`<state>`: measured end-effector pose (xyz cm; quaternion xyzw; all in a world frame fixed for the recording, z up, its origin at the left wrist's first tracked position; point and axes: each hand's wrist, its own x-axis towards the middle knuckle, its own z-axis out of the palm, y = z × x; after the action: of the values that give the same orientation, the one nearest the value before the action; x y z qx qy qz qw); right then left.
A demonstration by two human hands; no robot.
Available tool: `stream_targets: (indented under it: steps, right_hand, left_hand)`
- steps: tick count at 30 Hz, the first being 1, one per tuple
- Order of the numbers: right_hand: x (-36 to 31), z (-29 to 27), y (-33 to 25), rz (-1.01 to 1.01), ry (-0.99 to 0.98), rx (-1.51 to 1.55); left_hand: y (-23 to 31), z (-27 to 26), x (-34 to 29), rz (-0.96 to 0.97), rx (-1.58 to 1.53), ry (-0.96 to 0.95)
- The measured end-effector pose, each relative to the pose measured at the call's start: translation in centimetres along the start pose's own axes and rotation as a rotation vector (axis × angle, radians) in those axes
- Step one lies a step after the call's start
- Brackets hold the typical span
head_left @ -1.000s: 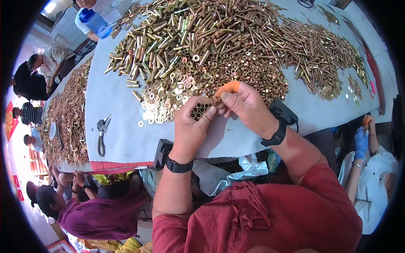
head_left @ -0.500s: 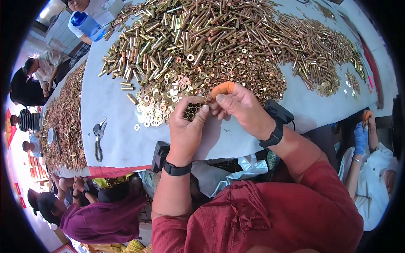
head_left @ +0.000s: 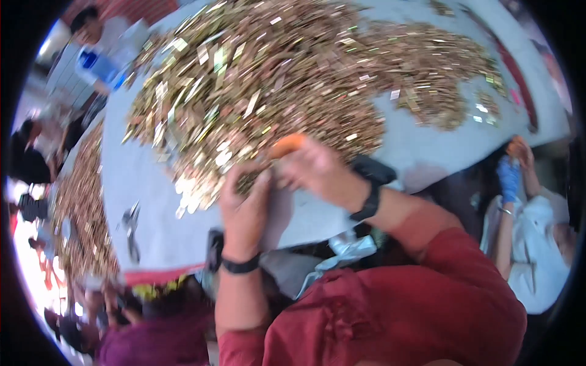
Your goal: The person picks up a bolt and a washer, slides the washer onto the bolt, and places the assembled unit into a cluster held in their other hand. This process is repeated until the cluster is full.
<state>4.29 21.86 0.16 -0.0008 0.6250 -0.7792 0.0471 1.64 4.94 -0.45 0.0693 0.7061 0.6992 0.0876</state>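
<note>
The picture is smeared by motion. My left hand (head_left: 243, 213) curls around a bundle of short metal sleeves (head_left: 246, 182), whose round ends point up between thumb and fingers. Close against its fingertips is my right hand (head_left: 314, 172), with an orange cover (head_left: 288, 146) on one finger. The right fingers are drawn together at the bundle's edge; whatever they pinch is too blurred to make out. Both hands are over the near edge of a heap of metal fasteners (head_left: 256, 91), beside shiny washers (head_left: 198, 189).
A bunch of keys with a dark strap (head_left: 131, 229) lies on the pale table cover (head_left: 165, 235). Another metal heap (head_left: 82, 207) spreads at left. A blue bottle (head_left: 101, 68) stands far left near a person. At right, a co-worker wears a blue glove (head_left: 508, 177).
The view has swung, so the table and my hands appear lower and further left, and blurred. My left hand keeps its bundle, with the right still beside it.
</note>
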Motion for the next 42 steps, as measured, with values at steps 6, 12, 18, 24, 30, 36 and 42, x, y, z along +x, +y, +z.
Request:
stream_targets:
  steps: [6,12,18,24,30,36,42]
  right_hand:
    - [1.3,1.0,1.9,-0.067,-0.050,-0.020]
    - [0.9,0.1,1.1,-0.091,-0.087,0.029]
    - [1.0,-0.3,1.1,-0.042,-0.067,-0.066]
    - [1.2,-0.5,1.2,-0.274,0.088,-0.387]
    - [0.9,-1.2,1.4,-0.252,0.035,-0.369]
    - [0.3,-0.5,0.8,-0.253,0.005,-0.334]
    - [1.4,-4.0,-2.1,-0.453,0.124,-0.750]
  left_hand:
    - [1.2,-0.4,-1.0,-0.118,-0.133,0.131]
    - [-0.4,-0.4,-0.3,-0.008,-0.039,-0.079]
    - [-0.7,-0.5,-0.5,-0.039,0.021,-0.036]
    - [-0.4,-1.3,-0.8,-0.062,0.061,-0.065]
    - [-0.5,-0.8,-0.5,-0.054,-0.008,-0.042]
    - [0.1,-0.9,-0.6,-0.082,-0.021,-0.046]
    - [0.9,-1.3,-0.8,-0.099,0.026,-0.195]
